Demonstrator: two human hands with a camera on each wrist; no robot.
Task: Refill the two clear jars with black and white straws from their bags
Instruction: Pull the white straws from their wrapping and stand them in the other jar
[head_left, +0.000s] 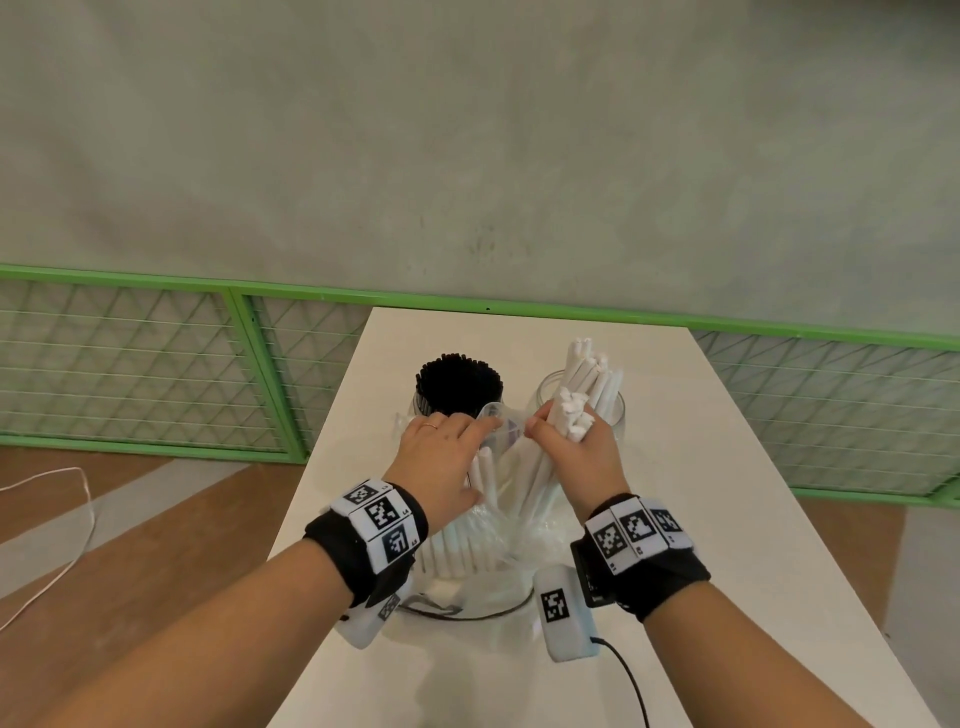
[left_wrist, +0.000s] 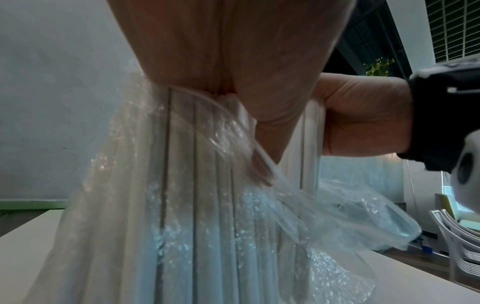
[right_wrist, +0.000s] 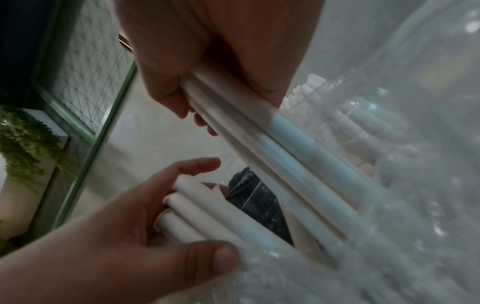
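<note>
The right hand (head_left: 576, 441) is closed round a bundle of white straws (head_left: 566, 415), long axis tilting up-forward toward the clear jar (head_left: 615, 415) just beyond it; the left hand (head_left: 441, 457) steadies the bag (head_left: 498, 525), fingers loosely curved.

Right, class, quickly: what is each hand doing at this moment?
Left hand: fingers curled on the clear plastic bag of white straws.
Right hand: gripping a bundle of white paper straws.

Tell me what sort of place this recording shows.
Probably a café or similar food-service spot, though that is a guess: bulk black straws and white straws stand in jars on a white table, beside a green mesh railing, with stacked white chairs nearby.
</note>
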